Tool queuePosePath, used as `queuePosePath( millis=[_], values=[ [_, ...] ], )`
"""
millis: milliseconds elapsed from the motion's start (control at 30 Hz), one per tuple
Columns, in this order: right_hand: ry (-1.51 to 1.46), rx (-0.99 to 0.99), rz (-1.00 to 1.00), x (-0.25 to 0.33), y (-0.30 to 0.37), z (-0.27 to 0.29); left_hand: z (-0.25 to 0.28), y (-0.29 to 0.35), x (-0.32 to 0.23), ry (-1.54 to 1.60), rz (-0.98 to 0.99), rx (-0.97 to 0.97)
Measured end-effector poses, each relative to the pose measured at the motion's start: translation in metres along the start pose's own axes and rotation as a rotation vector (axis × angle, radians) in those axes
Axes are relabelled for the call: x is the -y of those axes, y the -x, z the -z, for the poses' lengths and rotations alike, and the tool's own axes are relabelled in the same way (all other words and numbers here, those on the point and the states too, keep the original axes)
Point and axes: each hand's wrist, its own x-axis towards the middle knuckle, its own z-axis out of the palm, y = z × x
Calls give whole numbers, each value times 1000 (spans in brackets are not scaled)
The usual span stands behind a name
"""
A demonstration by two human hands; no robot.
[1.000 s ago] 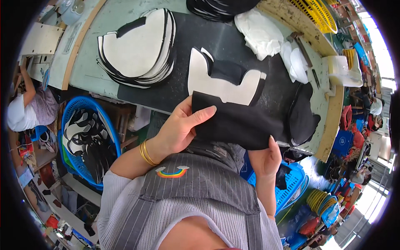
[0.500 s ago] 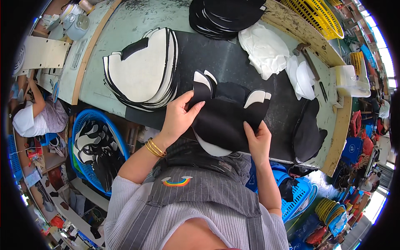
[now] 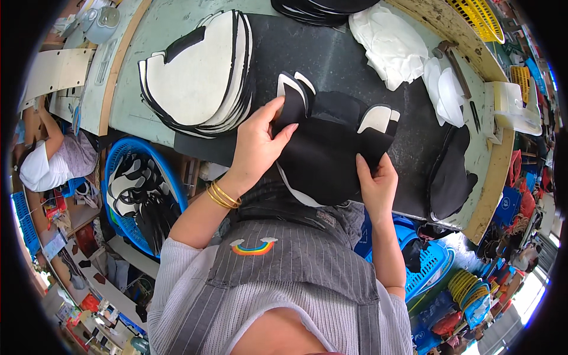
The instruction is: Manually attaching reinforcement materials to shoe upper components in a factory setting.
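My left hand (image 3: 257, 143) and my right hand (image 3: 378, 184) hold a black cut fabric piece (image 3: 322, 163) between them, over the near edge of the table. The piece is broad and U-shaped, with pale, folded-looking tips at its two far ends and a pale layer along its near edge. On the left, thumb and fingers close round one arm of it. My right hand pinches the other side below its tip. Left of the piece lies a stack of white, black-edged cut pieces (image 3: 195, 83). A black mat (image 3: 296, 44) lies beneath on the table.
At the right lies a black stack of pieces (image 3: 451, 177). Farther back are crumpled white sheets (image 3: 390, 44), a hammer (image 3: 458, 71) and a clear plastic box (image 3: 513, 106). Blue baskets (image 3: 142, 195) stand below the table. Another person (image 3: 56, 157) is at the far left.
The view has shifted, so the table contents sit higher in the picture. Both hands keep their hold on the black fabric piece, which remains in much the same pose.
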Motion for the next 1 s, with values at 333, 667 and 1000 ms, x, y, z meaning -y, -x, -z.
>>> queuePosePath(
  millis=[333,667,1000],
  values=[
    [310,-32,50,54,-21,-3,-33,57,-54,-417,-506,329],
    [688,-144,308,15,-35,16,-35,76,-41,-468,-579,229],
    [641,619,942,34,-12,29,-32,62,-46,-395,-499,208]
  ],
)
